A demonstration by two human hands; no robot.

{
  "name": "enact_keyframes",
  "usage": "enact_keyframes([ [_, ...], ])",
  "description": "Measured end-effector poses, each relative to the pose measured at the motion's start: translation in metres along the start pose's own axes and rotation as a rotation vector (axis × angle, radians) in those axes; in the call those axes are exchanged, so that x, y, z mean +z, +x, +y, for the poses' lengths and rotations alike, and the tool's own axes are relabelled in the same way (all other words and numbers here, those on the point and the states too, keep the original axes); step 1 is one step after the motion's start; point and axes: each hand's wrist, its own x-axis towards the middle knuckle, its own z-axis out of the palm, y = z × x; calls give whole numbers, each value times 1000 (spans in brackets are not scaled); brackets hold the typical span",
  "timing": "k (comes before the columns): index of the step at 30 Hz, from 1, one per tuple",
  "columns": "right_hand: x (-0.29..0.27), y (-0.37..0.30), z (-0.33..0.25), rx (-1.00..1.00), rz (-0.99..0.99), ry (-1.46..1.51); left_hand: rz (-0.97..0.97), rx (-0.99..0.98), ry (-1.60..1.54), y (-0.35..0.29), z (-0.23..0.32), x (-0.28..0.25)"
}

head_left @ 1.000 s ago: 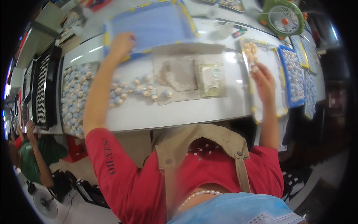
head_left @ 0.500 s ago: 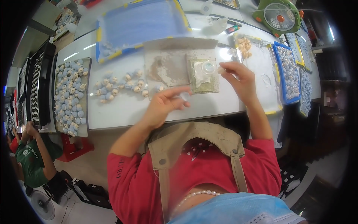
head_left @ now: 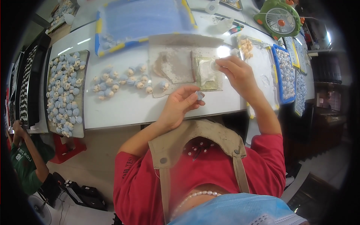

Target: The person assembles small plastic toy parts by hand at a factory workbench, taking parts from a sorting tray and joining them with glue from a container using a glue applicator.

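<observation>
My left hand (head_left: 179, 105) is closed in a pinch on a small blue-grey piece (head_left: 200, 96), held above the near part of the white table. My right hand (head_left: 237, 74) pinches with thumb and forefinger over the right edge of a greenish pad (head_left: 213, 83); whatever lies between its fingertips is too small or hidden to make out. A crumpled white sheet (head_left: 206, 69) rests on the pad. To the left of my left hand, one blue-and-cream figurine (head_left: 164, 85) sits on a stained grey board (head_left: 173, 70).
Several loose blue-and-cream figurines (head_left: 108, 81) lie left of the board. A full tray (head_left: 85, 71) of them stands farther left. Behind is a blue screen with yellow-taped edges (head_left: 150, 22). At right are a blue tray (head_left: 276, 73) and a green fan (head_left: 280, 20). A co-worker's arm (head_left: 32, 150) shows far left.
My left hand has moved right toward the pad, and the piece in it now looks blue-grey. My right hand has shifted left over the pad. The clear round container no longer shows there.
</observation>
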Motion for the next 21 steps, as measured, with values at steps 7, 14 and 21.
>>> enact_keyframes([
  [7, -19, 23, -20, -241, -295, -248, -9, 62, -46, 15, -1, 6],
  [14, -21, 20, -4, -177, -286, -137, -28, 99, -140, 28, -7, 11],
  [21, -13, -2, -1, 64, 20, 82, 46, 84, -161, 37, -11, 25],
])
